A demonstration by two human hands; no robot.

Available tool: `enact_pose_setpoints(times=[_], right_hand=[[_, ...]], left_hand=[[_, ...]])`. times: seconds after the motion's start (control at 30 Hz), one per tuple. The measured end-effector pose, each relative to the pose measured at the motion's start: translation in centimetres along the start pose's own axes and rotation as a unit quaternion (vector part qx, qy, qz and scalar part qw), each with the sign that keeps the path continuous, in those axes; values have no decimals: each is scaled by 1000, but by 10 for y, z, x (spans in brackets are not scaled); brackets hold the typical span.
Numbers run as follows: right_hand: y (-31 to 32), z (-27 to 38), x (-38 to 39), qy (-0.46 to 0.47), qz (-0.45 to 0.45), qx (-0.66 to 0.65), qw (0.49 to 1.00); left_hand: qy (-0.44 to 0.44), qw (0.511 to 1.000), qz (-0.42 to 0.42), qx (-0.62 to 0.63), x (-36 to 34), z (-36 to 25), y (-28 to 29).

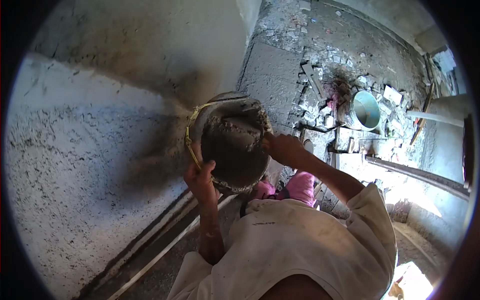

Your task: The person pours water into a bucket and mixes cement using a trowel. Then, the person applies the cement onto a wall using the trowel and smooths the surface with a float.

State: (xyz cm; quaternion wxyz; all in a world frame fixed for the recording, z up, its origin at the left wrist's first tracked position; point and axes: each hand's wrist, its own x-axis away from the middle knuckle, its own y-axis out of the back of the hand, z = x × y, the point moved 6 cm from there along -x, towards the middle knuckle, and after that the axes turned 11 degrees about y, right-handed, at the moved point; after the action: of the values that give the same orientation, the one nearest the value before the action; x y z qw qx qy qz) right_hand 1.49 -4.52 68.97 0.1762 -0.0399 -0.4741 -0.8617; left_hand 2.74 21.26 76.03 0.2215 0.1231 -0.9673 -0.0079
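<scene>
A: Where does the round, grey, mortar-caked tub (245,190) lie from your hands?
B: Between them, ahead of your stained cream cloth shirt (310,235). Its mouth is nearly circular, so you get no clear long axis.
A: Which of your hands is nearer?
B: Neither. Your left hand (201,180) grips the lower-left rim, beside the thin yellow cord (188,137); your right hand (284,149) is at the right rim, its fingers hidden: I can't tell what they hold.

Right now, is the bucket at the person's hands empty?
Not empty: a dark, mud-like mix shows inside the bucket through its open top. How deep it goes, I cannot tell.
</scene>
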Motion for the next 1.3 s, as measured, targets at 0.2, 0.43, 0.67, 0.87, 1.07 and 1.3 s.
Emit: enact_pose_setpoints(times=[0.2,0.43,0.67,0.87,1.07,1.3], right_hand=[[-60,-60,48,-33,165,-556,814],[-46,-23,74,-122,155,-559,806],[55,28,91,-83,-56,-786,610],[191,53,55,66,-495,-592,633],[242,42,-73,-43,-841,-176,510],[139,344,-133,330,-290,-570,694]], left_hand=[[-6,997,82,-8,1,7,-58],[55,996,28,64,-29,32,-54],[81,982,1,172,-50,35,-21],[-266,922,-59,-276,-34,44,70],[30,987,-158,-17,-2,47,117],[-229,936,-164,-213,9,63,160]])
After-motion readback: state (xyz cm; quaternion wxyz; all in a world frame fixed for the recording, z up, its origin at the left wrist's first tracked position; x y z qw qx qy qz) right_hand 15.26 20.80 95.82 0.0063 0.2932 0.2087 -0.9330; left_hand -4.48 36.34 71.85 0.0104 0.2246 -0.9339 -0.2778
